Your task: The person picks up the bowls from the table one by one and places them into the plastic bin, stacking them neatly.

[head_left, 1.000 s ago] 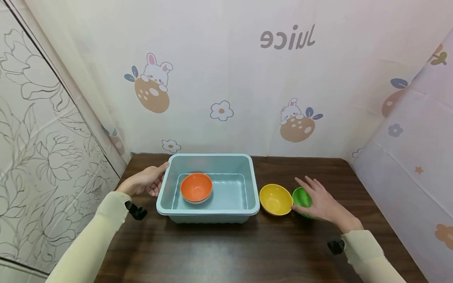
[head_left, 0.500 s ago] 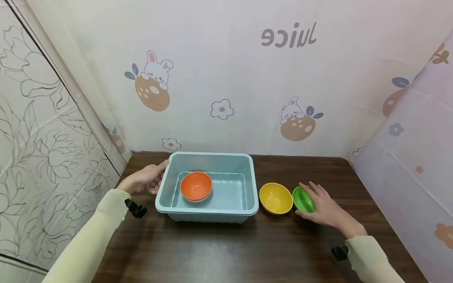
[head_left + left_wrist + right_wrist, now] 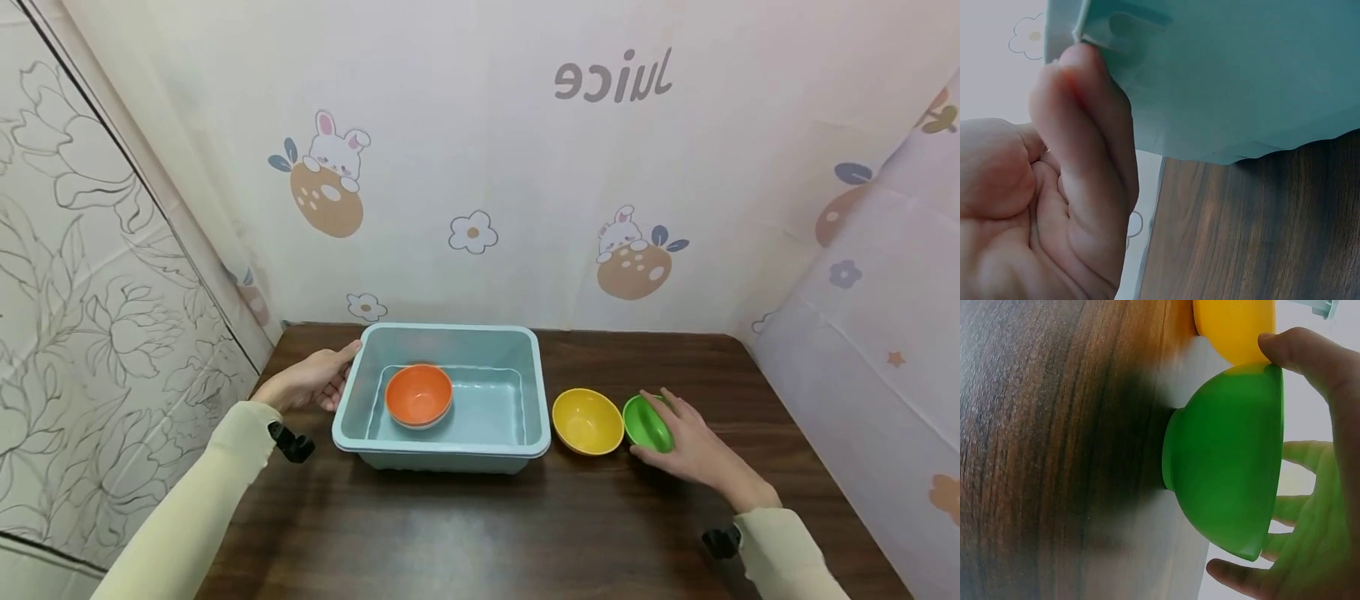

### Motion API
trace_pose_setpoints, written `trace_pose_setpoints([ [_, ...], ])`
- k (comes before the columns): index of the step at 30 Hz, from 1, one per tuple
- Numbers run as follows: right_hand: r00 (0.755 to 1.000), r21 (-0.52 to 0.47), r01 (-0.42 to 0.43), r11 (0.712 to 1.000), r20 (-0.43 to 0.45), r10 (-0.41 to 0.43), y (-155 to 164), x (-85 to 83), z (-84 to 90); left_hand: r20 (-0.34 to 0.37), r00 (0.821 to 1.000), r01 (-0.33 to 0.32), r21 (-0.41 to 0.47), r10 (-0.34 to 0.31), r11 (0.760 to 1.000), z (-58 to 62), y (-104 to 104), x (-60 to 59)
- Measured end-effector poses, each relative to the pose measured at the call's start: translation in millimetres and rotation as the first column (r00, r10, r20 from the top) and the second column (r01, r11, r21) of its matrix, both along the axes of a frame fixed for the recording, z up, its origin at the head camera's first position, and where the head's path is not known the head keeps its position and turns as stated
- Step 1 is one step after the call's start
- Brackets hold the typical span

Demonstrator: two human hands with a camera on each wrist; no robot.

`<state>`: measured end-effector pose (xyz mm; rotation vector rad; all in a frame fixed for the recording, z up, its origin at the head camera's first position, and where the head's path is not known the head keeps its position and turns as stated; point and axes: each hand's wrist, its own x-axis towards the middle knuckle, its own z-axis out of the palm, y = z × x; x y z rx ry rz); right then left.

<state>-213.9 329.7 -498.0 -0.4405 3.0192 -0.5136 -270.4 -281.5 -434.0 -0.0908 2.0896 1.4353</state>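
My left hand (image 3: 318, 379) grips the left rim of a light blue plastic basin (image 3: 442, 460), thumb on top and fingers curled beneath. In the left wrist view the fingertips meet the rim beside the basin's wall (image 3: 1210, 94). Over a green bowl (image 3: 643, 423) on the table, my right hand (image 3: 693, 450) spreads its thumb and fingers across the rim. The right wrist view has the thumb at one end of that green bowl (image 3: 1229, 456), while some fingertips are hidden behind it. A yellow bowl (image 3: 587, 422) sits close beside, between green bowl and basin.
Inside the basin, toward its left, an orange bowl (image 3: 418, 395) rests in a pale one (image 3: 423, 425). Everything stands on a dark wooden table (image 3: 450, 533). Printed cloth (image 3: 480, 150) hangs behind it and along both sides.
My right hand has shifted slightly right and toward me, settling around the green bowl, its fingers drawing in a little. The left hand and basin have kept their place.
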Motion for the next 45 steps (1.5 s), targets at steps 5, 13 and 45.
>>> trace_pose_setpoints([
  [5, 1.000, 0.000, -0.006, 1.000, -0.001, 0.006, -0.7, 1.5, -0.5, 0.002, 1.000, 0.009, 0.017, -0.009, 1.000, -0.5, 0.0, 0.4],
  [13, 0.998, 0.026, -0.011, 1.000, 0.061, 0.010, -6.4, -5.5, -0.2, 0.008, 1.000, 0.000, 0.008, 0.000, 1.000, 2.4, -0.1, -0.8],
  [45, 0.997, 0.087, 0.009, 0.996, 0.074, -0.016, -7.6, -12.5, 14.4, -0.008, 1.000, 0.000, 0.039, 0.000, 0.999, 0.0, 0.0, 2.7],
])
